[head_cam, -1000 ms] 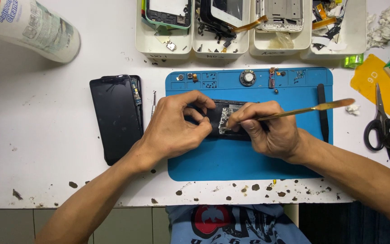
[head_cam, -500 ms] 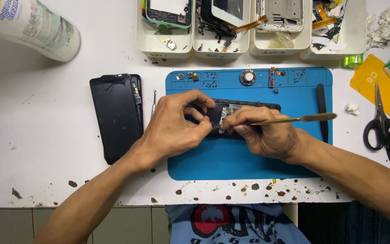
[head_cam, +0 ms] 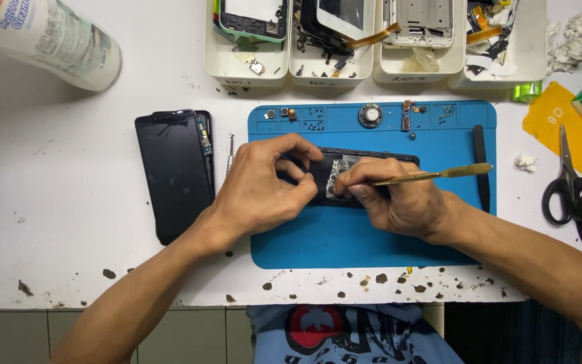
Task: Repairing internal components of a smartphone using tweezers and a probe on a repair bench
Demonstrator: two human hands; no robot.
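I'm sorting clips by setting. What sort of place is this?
Most likely a phone repair bench: a blue repair mat with small parts, white bins of dismantled phones, and an opened phone under both hands.

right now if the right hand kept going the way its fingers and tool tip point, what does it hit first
The right hand points left, so it would likely meet the left hand's fingers first, over the opened phone.

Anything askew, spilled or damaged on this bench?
Yes. The white bottle lies on its side at the top left. The white table is chipped and dark-spotted along its front edge. Crumpled tissue bits sit beside the trays.
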